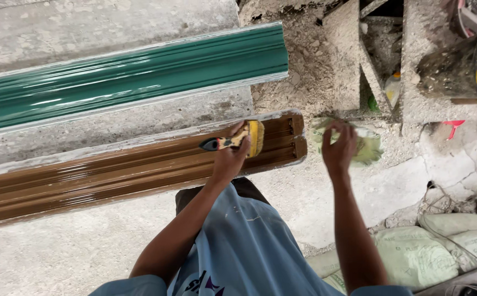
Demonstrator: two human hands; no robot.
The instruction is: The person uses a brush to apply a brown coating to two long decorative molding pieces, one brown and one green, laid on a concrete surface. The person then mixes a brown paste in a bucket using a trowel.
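Two long mouldings lie side by side on the concrete floor [85, 257], one green moulding [128, 77], one brown moulding [112, 170] glistening wet. Left hand [230, 156] is clamped on a paintbrush [244, 140] at the brown piece's end; right hand [340, 148] grips a pale rag [367, 145] just beside it. I reckon a sleeve could smear that wet coat, or grit from the rubble could stick

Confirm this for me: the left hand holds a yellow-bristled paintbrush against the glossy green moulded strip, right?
Not quite. In the head view the left hand holds the yellow-bristled paintbrush against the glossy brown moulded strip; the green strip lies beyond it, untouched.
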